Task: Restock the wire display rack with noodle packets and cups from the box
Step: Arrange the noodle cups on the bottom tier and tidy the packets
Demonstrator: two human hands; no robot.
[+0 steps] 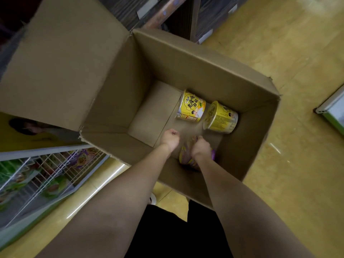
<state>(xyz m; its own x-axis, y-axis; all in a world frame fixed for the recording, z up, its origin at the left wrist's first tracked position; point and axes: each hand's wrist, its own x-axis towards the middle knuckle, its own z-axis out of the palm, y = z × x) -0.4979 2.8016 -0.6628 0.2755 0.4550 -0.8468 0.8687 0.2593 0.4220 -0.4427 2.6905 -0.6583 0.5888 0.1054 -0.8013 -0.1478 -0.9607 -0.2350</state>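
A large open cardboard box stands on the floor in front of me. Two yellow noodle cups lie on their sides at its bottom: one near the middle, the other to its right. Both my arms reach down into the box. My right hand grips a purple and yellow noodle cup near the front wall. My left hand hangs just left of it with fingers curled, holding nothing. The wire display rack with several packets stands at lower left.
The box's big flap stands open to the left. Dark shelving runs behind the box. A white and green unit sits at the right edge. Yellow tiled floor surrounds the box.
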